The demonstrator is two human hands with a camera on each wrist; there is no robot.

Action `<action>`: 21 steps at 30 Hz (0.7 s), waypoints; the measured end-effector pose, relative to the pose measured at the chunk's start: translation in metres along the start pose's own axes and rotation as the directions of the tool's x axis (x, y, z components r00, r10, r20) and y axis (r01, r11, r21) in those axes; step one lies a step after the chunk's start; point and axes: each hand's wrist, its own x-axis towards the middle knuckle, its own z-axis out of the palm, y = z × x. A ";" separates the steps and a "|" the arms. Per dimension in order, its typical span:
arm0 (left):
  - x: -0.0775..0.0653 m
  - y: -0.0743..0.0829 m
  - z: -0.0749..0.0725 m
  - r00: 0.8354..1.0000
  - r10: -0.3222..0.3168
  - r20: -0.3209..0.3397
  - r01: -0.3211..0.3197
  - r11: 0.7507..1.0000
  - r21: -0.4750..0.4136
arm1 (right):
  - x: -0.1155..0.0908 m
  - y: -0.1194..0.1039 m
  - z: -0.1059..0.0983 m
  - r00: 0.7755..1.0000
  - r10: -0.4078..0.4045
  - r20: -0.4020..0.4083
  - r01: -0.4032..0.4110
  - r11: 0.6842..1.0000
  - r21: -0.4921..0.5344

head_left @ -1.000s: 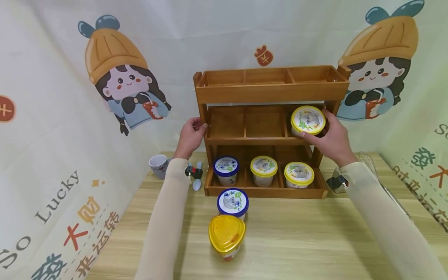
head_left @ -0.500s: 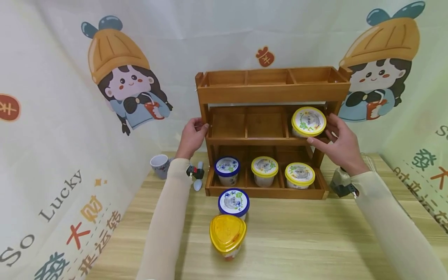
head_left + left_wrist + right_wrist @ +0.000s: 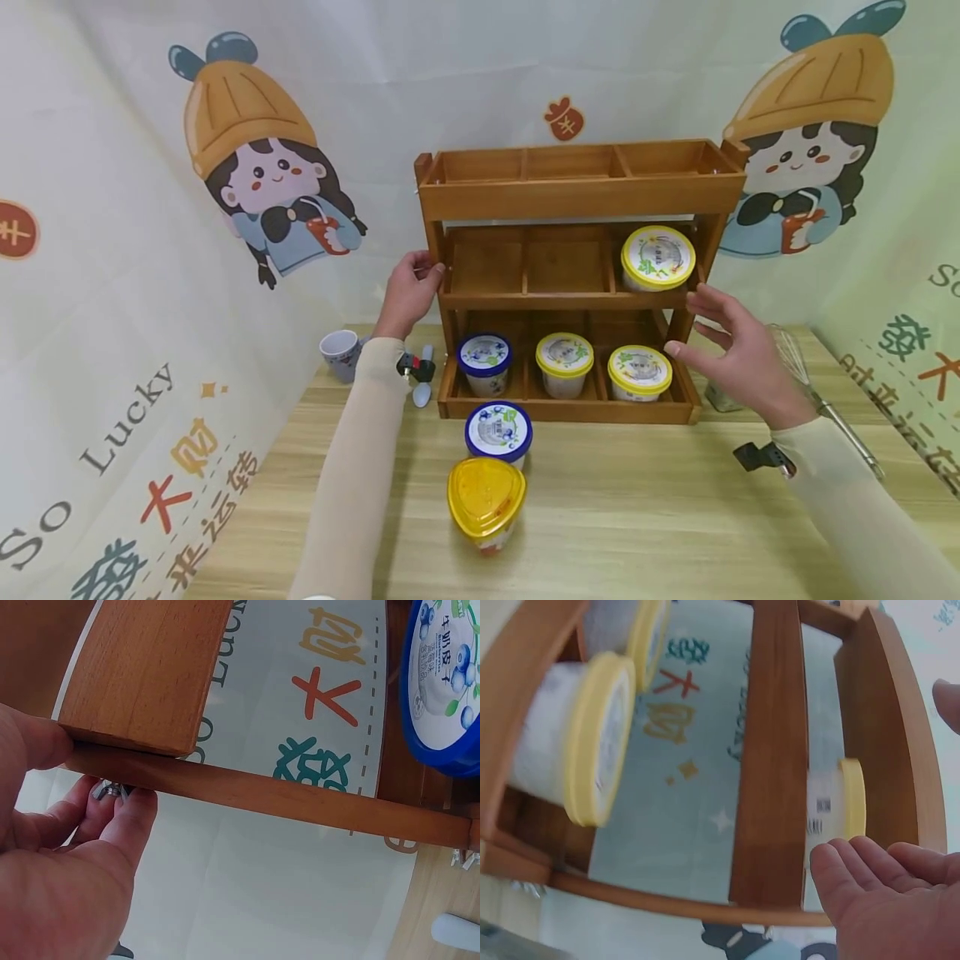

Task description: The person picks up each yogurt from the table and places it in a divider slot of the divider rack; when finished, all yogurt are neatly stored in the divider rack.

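A three-tier wooden shelf stands at the back. My left hand grips its left upright, thumb on one side and fingers by a wing nut. My right hand is spread beside the right upright, holding nothing. A yellow-lidded tub leans in the middle tier's right compartment, near the right fingertips in the right wrist view. On the bottom tier sit a blue-lidded tub, a yellow-lidded tub and another yellow-lidded tub, one per compartment.
Before the shelf, another blue-lidded tub stands behind a cup with a yellow three-cornered lid. To the left are a mug and a spoon. A whisk and a small glass jar lie on the right.
The right hand has let go of the yellow-lidded tub in the middle tier and drawn back, down and to the right. The left hand keeps its place on the upright.
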 end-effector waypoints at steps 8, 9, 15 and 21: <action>-0.001 -0.002 0.000 1.000 -0.019 0.015 0.019 1.000 0.013 | -0.022 -0.002 0.034 0.992 -0.104 0.069 0.103 0.995 0.012; -0.002 -0.002 0.000 1.000 -0.022 0.016 0.022 1.000 0.014 | -0.024 -0.002 0.039 0.990 -0.112 0.088 0.111 0.994 0.015; -0.001 0.000 -0.002 0.999 -0.032 0.007 0.032 0.999 0.016 | -0.031 -0.009 0.070 0.966 -0.165 0.198 0.167 0.986 0.004; 0.000 0.001 -0.003 0.999 -0.033 0.011 0.033 0.999 0.017 | -0.032 -0.024 0.095 0.944 -0.181 0.277 0.188 0.982 0.004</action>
